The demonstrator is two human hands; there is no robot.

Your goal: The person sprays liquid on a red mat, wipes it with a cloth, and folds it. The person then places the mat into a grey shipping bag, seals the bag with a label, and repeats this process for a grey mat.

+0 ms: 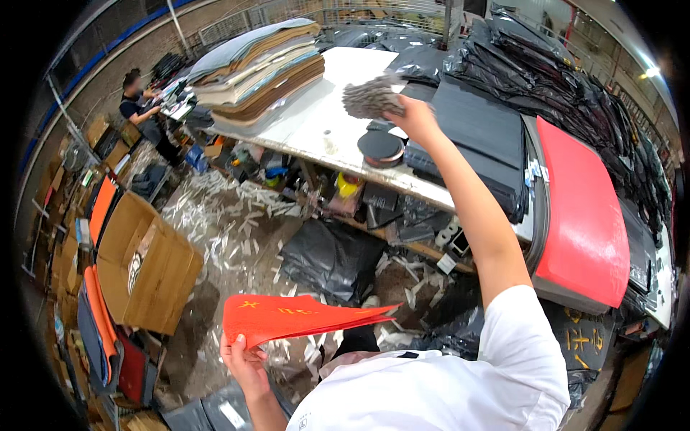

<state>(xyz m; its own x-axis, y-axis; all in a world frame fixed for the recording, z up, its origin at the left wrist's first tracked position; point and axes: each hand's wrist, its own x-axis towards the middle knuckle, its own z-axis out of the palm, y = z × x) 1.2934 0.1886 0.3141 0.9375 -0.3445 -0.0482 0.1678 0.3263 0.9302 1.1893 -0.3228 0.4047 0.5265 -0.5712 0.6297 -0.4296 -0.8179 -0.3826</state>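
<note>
My left hand (244, 359) pinches the near edge of a bent red mat (280, 316) with yellow markings, which hangs in front of my body above the floor. Its layered edges fan toward the right; I cannot tell how many sheets there are. Stretched out over the worktable (309, 118), my right hand (413, 118) grips a ruffled grey cloth (370, 98), slightly blurred by motion. Just below that cloth stands a round, black-topped container (381, 147) near the table's front edge.
A tall stack of brown and cream sheets (262, 79) covers the table's left end. Black plastic-wrapped bundles (517, 65) and a large red sheet (582, 215) lie to the right. A cardboard box (162, 280) and white scraps (237, 215) are on the floor. Another person (144, 111) works far left.
</note>
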